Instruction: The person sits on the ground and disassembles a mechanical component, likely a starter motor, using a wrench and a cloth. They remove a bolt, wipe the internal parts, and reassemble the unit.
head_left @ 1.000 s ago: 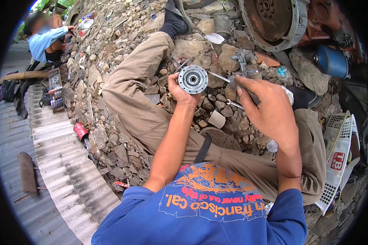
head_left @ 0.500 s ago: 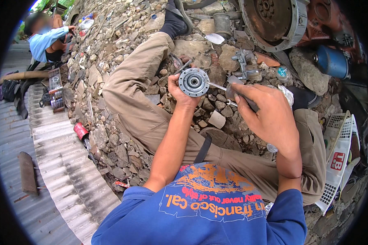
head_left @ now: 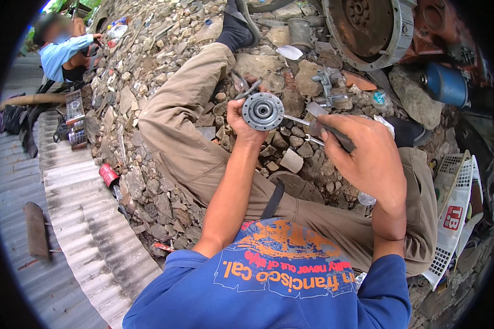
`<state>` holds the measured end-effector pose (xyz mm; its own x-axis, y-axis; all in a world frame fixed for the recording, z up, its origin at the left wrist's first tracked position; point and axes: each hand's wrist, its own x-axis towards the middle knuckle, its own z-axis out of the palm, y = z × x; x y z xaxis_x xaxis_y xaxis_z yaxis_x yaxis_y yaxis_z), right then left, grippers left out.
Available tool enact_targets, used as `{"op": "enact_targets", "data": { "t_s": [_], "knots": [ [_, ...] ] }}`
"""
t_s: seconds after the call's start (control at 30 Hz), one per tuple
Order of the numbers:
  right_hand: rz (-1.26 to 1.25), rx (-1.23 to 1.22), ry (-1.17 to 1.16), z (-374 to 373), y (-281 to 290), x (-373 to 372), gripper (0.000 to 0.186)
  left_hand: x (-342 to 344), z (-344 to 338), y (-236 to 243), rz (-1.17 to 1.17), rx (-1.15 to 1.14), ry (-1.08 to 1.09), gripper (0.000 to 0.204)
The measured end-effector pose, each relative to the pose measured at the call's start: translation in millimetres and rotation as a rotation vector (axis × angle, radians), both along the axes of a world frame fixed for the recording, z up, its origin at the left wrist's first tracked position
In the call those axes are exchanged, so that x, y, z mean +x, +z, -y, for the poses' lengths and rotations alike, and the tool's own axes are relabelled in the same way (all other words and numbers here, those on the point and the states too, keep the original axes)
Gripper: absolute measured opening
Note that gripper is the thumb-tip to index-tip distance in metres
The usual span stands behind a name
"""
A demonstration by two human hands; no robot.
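In my left hand (head_left: 246, 125) is a round grey metal housing (head_left: 263, 112), with small holes around its rim and a hole at its centre. My fingers are closed around its left and lower edge. A dark curved metal piece (head_left: 251, 89) shows just above it; whether it is part of the housing I cannot tell. My right hand (head_left: 363, 156) grips a screwdriver by its dark handle (head_left: 339, 138). The thin shaft (head_left: 297, 120) points left, its tip at the housing's right rim. A wrench (head_left: 314, 140) lies on the stones below the shaft.
Loose stones (head_left: 164, 205) cover the ground between my legs. A large round engine casing (head_left: 387, 52), a blue cylinder (head_left: 446, 82) and metal parts (head_left: 328, 88) lie ahead to the right. A white plastic crate (head_left: 450, 241) is at right, corrugated sheets (head_left: 88, 214) at left. Another person (head_left: 66, 55) sits far left.
The housing has shifted slightly right and its face has turned a little. My right hand and the screwdriver have moved slightly right and down. The curved piece above shows more of its loop.
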<state>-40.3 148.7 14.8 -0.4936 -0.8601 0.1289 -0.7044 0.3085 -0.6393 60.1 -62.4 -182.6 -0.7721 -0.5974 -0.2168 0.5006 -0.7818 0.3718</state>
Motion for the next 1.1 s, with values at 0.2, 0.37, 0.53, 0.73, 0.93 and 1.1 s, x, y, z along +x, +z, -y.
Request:
{"op": "enact_targets", "data": {
  "t_s": [0.2, 0.37, 0.53, 0.73, 0.93, 1.1],
  "knots": [
    [-0.012, 0.006, -0.015, 2, -4, -3, 0.019, -2, -7, 8, 0.133, -0.024, 0.018, 0.056],
    [-0.007, 0.070, -0.011, 6, -7, -1, 0.020, -3, -8, 1, 0.167, -0.099, -0.008, 0.050],
    [-0.042, 0.035, -0.013, 9, -17, -2, 0.019, -5, -10, 3, 0.202, -0.123, 0.007, 0.047],
    [0.018, 0.079, 0.000, 15, -23, 2, 0.020, -6, -14, 8, 0.231, -0.191, -0.003, 0.044],
    [0.016, 0.107, 0.000, 18, -26, 8, 0.021, -7, -15, 11, 0.199, -0.250, 0.016, 0.044],
    [0.011, 0.104, -0.011, 18, -28, 10, 0.021, -6, -15, 12, 0.192, -0.251, 0.006, 0.043]
  ]
}}
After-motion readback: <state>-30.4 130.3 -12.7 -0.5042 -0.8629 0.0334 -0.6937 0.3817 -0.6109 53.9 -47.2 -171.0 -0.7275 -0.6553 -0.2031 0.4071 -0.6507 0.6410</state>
